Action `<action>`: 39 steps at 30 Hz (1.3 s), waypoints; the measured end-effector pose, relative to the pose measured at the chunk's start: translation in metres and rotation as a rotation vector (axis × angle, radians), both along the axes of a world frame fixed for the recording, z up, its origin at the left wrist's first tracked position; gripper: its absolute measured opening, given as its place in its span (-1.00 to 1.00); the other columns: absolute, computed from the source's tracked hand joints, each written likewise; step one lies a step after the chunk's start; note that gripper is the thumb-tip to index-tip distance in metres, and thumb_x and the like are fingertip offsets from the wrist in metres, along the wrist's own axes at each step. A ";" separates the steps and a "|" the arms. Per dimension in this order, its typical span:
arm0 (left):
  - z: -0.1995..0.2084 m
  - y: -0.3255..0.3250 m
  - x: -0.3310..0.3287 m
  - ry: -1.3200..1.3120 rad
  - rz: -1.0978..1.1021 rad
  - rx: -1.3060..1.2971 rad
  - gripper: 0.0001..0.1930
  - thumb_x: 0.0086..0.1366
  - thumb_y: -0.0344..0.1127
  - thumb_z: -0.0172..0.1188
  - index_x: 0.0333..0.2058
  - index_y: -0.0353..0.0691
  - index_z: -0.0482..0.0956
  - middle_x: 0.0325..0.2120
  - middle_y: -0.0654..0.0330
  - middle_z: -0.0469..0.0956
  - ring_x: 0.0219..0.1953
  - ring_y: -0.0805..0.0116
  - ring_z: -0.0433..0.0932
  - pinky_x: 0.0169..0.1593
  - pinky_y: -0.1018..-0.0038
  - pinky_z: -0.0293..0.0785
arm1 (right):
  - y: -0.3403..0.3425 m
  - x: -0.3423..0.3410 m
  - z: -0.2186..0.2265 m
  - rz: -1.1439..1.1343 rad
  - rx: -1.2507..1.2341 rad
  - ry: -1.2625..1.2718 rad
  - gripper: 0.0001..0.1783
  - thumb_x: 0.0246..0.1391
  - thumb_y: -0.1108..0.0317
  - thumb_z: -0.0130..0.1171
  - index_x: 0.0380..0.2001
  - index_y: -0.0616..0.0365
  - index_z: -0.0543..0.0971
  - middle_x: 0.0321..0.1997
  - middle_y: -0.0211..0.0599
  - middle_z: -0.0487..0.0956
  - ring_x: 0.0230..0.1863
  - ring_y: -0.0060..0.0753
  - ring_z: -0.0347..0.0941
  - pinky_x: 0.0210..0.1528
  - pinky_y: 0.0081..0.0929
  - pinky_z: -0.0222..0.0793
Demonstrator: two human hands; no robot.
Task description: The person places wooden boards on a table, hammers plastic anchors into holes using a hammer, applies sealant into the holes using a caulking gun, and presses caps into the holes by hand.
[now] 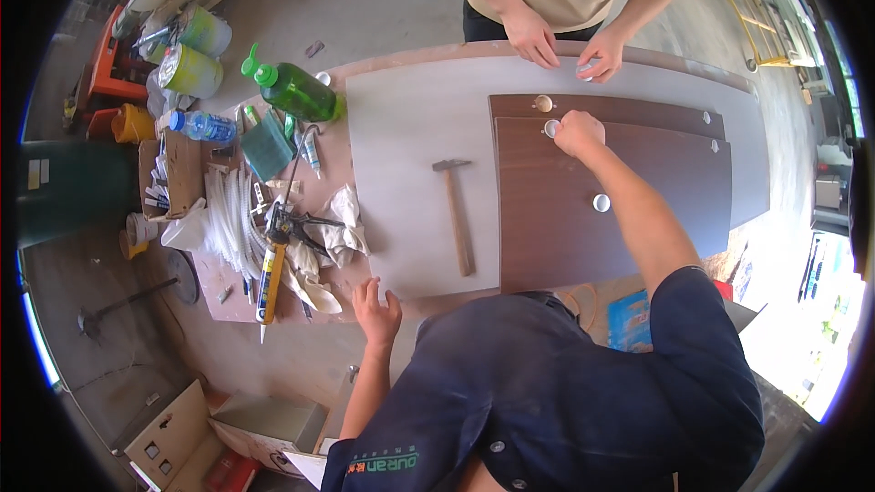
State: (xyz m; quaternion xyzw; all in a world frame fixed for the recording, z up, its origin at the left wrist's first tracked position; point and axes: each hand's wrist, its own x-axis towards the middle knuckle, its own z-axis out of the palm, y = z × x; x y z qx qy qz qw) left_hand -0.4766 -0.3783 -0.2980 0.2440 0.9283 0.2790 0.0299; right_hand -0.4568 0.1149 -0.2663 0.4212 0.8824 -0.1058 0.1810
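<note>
My right hand (581,134) is closed in a fist over the upper brown panel (629,228), at its far left corner. Beside its knuckles shows a small round whitish piece (551,128) set at the panel's edge; whatever the fingers hold is hidden. A small white round cup (602,203) sits on the same panel, near my right forearm. My left hand (376,314) hangs by the table's near edge, fingers apart, holding nothing. Closest to it are white cloth gloves (314,292) and a yellow caulking gun (271,278). A wooden-handled hammer (458,223) lies left of the panels.
Another person's hands (597,55) are across the table, one with a small whitish piece. Beneath lies a second brown panel (629,113) with a round fitting (544,103). Leftward stand a green pump bottle (296,91), a water bottle (205,126) and clear tubing (228,219).
</note>
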 end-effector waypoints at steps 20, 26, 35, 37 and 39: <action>-0.001 0.009 0.004 -0.035 0.065 0.059 -0.67 -0.05 -0.55 0.11 -0.21 -0.35 0.50 -0.24 -0.02 0.48 -0.16 -0.05 0.44 -0.05 0.17 0.36 | 0.020 -0.016 0.005 0.075 -0.188 -0.133 -0.46 -0.04 -0.11 0.24 -0.58 0.27 0.59 -0.47 -0.12 0.61 -0.33 -0.18 0.59 -0.30 -0.22 0.45; 0.015 0.090 -0.005 -0.039 -0.213 0.179 -0.66 -0.05 -0.53 0.13 -0.20 -0.34 0.50 -0.21 -0.02 0.49 -0.13 -0.03 0.45 -0.03 0.17 0.36 | 0.009 0.010 0.009 0.006 -0.163 0.053 -0.60 -0.07 -0.01 0.27 -0.53 0.17 0.62 -0.46 -0.14 0.62 -0.35 -0.13 0.57 -0.28 -0.23 0.45; 0.025 0.299 -0.007 0.070 -0.864 0.074 -0.57 0.04 -0.40 0.16 -0.04 -0.30 0.46 0.06 -0.01 0.39 0.22 0.07 0.27 0.28 0.18 0.15 | -0.050 0.186 0.019 0.087 -0.076 0.441 -0.86 -0.04 0.30 0.24 -0.37 0.03 0.57 -0.29 -0.34 0.47 -0.20 -0.18 0.45 -0.21 -0.24 0.43; 0.020 0.332 -0.010 0.159 -0.867 -0.141 -0.55 0.09 -0.31 0.13 -0.01 -0.30 0.46 0.14 -0.03 0.34 0.28 0.10 0.20 0.33 0.17 0.06 | -0.054 0.199 0.011 0.123 -0.037 0.505 -0.83 -0.06 0.32 0.26 -0.34 0.05 0.57 -0.24 -0.34 0.46 -0.16 -0.18 0.44 -0.19 -0.25 0.43; 0.012 0.354 -0.017 0.154 -0.902 -0.243 -0.53 0.10 -0.28 0.12 0.01 -0.29 0.45 0.17 -0.04 0.31 0.30 0.11 0.17 0.35 0.18 0.02 | -0.057 0.203 0.007 0.202 -0.006 0.526 -0.78 -0.10 0.34 0.29 -0.31 0.08 0.56 -0.18 -0.35 0.43 -0.09 -0.21 0.40 -0.13 -0.27 0.41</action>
